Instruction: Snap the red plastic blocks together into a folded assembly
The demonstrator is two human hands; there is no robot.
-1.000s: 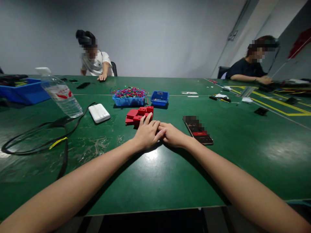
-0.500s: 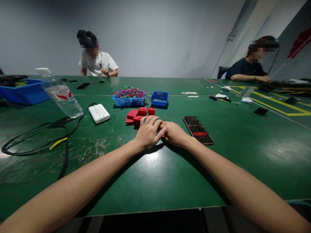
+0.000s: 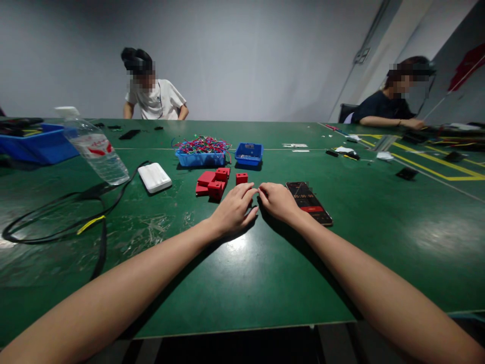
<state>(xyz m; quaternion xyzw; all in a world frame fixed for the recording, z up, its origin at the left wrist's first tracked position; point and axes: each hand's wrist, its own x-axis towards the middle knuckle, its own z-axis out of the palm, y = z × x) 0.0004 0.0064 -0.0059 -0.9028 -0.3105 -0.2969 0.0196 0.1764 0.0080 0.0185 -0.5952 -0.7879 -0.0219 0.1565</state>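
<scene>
My left hand (image 3: 235,210) lies palm down on the green table (image 3: 242,283), its fingers reaching toward a single red block (image 3: 241,178) just beyond them. My right hand (image 3: 278,202) rests beside it with curled fingers. The fingertips of both hands meet, and I see nothing held in either. A cluster of red blocks (image 3: 211,184) sits left of the single block. A black phone (image 3: 308,202) with a lit screen lies right next to my right hand.
Behind the blocks stand a blue tray of coloured wires (image 3: 200,151) and a small blue tray (image 3: 249,153). A white power bank (image 3: 154,177), a plastic bottle (image 3: 94,149), black cable (image 3: 56,217) and a blue bin (image 3: 34,141) lie to the left. Two people sit at the far side.
My left hand came off the red blocks and drew back, and one block now stands apart to the right. My right hand shifted slightly right, and the hands no longer overlap.
</scene>
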